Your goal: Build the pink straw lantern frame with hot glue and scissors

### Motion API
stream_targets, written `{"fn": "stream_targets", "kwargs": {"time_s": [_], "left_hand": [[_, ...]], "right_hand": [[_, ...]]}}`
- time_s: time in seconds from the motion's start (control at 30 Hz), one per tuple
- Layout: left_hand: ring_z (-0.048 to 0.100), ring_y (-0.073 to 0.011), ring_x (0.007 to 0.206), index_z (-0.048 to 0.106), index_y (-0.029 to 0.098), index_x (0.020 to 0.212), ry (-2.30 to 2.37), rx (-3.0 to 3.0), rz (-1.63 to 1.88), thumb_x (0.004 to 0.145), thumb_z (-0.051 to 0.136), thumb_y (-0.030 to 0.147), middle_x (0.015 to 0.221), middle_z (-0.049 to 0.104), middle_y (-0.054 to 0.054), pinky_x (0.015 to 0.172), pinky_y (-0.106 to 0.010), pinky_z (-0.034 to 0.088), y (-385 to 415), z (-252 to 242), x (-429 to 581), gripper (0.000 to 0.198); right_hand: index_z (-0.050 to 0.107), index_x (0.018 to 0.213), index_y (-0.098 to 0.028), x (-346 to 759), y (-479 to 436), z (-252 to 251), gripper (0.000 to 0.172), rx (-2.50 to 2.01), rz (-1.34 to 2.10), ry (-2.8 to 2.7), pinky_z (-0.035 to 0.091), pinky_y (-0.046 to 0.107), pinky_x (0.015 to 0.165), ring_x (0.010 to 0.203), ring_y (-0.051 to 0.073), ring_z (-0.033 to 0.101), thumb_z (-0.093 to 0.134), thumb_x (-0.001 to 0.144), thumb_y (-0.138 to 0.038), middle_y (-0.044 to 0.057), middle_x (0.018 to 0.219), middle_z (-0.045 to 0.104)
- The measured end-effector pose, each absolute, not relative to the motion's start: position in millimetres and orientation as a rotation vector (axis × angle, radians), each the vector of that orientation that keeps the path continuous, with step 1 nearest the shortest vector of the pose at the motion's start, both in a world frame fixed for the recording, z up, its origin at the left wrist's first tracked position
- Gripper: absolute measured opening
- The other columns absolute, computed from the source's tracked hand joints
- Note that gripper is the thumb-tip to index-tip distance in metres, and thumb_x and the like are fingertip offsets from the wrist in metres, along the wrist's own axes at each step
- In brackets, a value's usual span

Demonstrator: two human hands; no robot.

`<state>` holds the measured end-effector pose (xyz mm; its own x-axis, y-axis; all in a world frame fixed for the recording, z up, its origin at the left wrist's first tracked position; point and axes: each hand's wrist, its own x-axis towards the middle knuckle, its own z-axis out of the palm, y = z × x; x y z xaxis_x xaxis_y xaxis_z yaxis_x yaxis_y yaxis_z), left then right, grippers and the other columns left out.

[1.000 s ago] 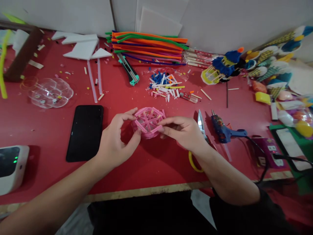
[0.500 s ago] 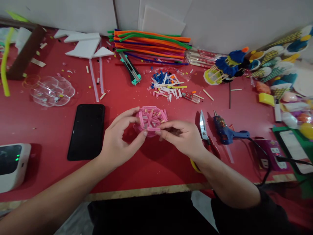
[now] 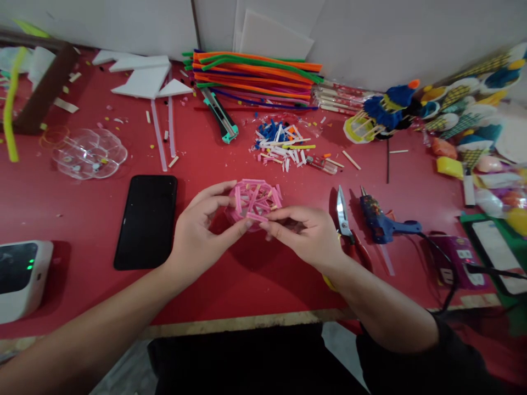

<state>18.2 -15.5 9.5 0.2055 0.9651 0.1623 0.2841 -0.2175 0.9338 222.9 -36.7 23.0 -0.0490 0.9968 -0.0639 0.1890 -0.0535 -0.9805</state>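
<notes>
A small round pink basket (image 3: pixel 254 201) built from cut straw pieces is held just above the red table (image 3: pixel 255 274), tilted toward me. My left hand (image 3: pixel 201 230) grips its left rim with thumb below and fingers curled over the top. My right hand (image 3: pixel 307 233) pinches the basket's near right edge with fingertips. Both hands are closed on it.
A black phone (image 3: pixel 146 219) lies left of the hands; scissors (image 3: pixel 343 216) and a blue glue gun (image 3: pixel 381 219) lie right. Behind are cut straw bits (image 3: pixel 282 144), a utility knife (image 3: pixel 220 116), pipe cleaners (image 3: pixel 255 77), a clear tray (image 3: pixel 88 153) and craft birds (image 3: pixel 391 107).
The basket has been turned in my hands, and my right fingers have shifted from its right side to its near edge. My left thumb has moved closer under the rim.
</notes>
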Motion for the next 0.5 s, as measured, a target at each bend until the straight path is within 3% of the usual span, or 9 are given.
{"fn": "stream_targets", "kwargs": {"time_s": [0.4, 0.5], "left_hand": [[0.066, -0.0292, 0.125, 0.075, 0.026, 0.103, 1.208, 1.656, 1.055, 0.084, 0.079, 0.033, 0.134, 0.067, -0.008, 0.114, -0.051, 0.053, -15.1, 9.5, 18.0, 0.021], [0.066, -0.0298, 0.126, 0.075, 0.024, 0.102, 1.206, 1.638, 1.059, 0.082, 0.08, 0.032, 0.134, 0.068, -0.009, 0.115, -0.053, 0.051, -14.6, 8.7, 18.5, 0.022]], "right_hand": [[0.078, 0.08, -0.022, 227.3, -38.0, 28.1, 0.008, -1.325, 1.181, -1.435, 0.059, 0.024, 0.056, 0.058, 0.013, 0.071, 0.078, 0.081, -0.03, 0.001, 0.07, 0.077], [0.071, 0.07, -0.022, 238.2, -38.5, 30.9, 0.022, -1.323, 1.078, -1.45, 0.054, 0.025, 0.053, 0.054, 0.012, 0.065, 0.073, 0.088, -0.033, -0.001, 0.059, 0.07]]}}
